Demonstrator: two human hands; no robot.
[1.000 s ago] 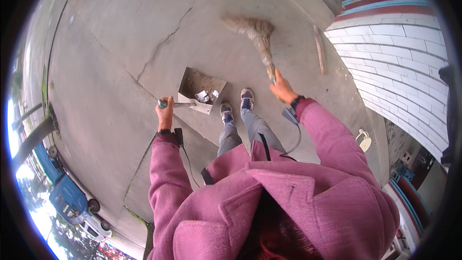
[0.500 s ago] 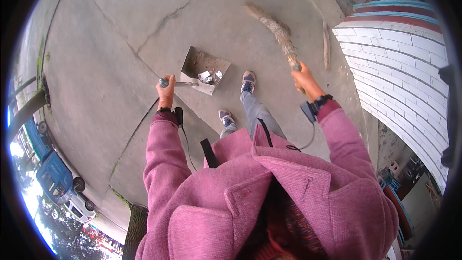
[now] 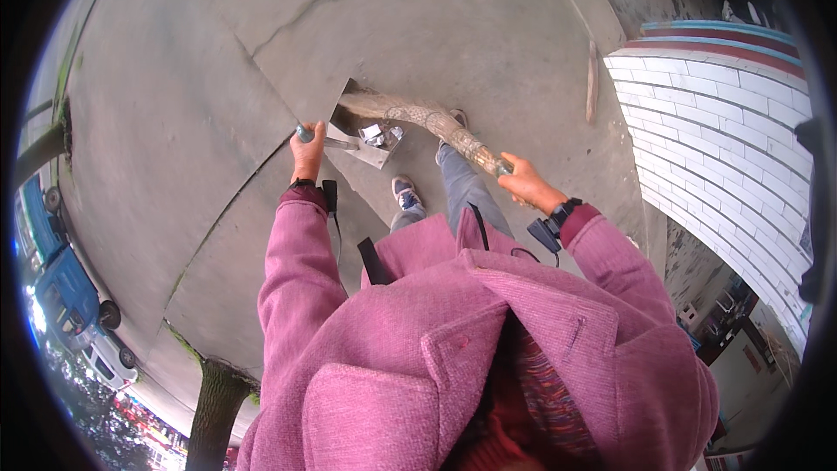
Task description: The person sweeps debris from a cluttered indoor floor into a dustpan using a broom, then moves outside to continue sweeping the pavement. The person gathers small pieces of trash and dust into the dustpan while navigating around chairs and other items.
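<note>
My left hand [image 3: 307, 153] is closed round the handle of a metal dustpan [image 3: 377, 157], which rests low over the concrete in front of my feet. White crumpled scraps [image 3: 373, 135] lie inside the pan, near its handle side. My right hand [image 3: 529, 181] grips the bound end of a straw broom [image 3: 418, 113]. The broom slants away to the left, and its brush end reaches over the far part of the pan, hiding the dirt there. One of my shoes is partly behind the broom.
A white tiled wall [image 3: 724, 105] with red and blue ledges curves along the right. A thin stick [image 3: 592, 83] lies on the concrete before it. Tree trunks [image 3: 218, 401] and a blue truck [image 3: 68, 292] stand at the left.
My right hand has moved left and slightly nearer me, swinging the broom from the floor at the far right over to the dustpan. The dustpan stays nearly in place.
</note>
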